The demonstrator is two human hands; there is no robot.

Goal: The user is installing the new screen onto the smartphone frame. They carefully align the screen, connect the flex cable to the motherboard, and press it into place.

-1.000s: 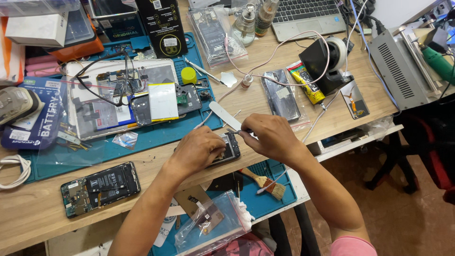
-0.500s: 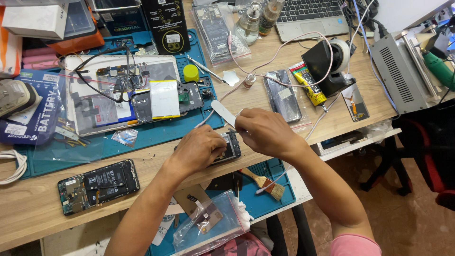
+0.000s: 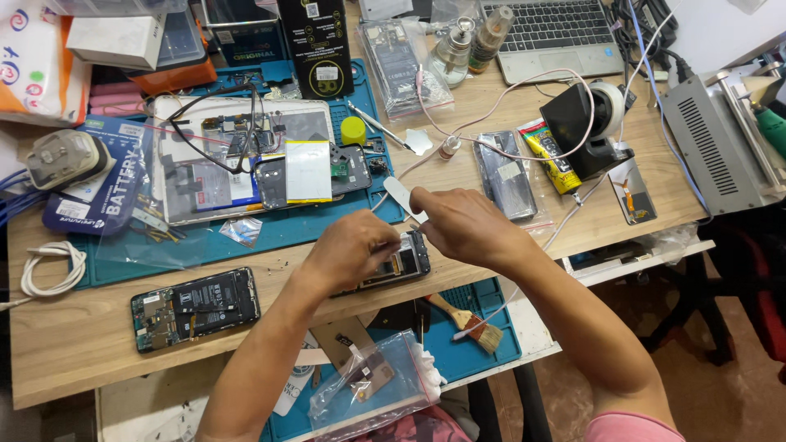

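Nearby, opened phone (image 3: pixel 195 307), brush (image 3: pixel 473 326), glue tube (image 3: pixel 551 156), laptop (image 3: pixel 557 37).

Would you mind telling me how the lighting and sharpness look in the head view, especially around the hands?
Head view: soft, even light and only faint shadows on the wooden table; the left hand and right hand over the opened phone are sharp, without motion blur; mild glare on the clear plastic bag; wide-angle bending toward the frame edges.

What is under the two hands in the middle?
Under the left hand and right hand lies an opened phone on the wooden table. Only its right end shows; the hands cover the rest. A flat white tool sticks out above.
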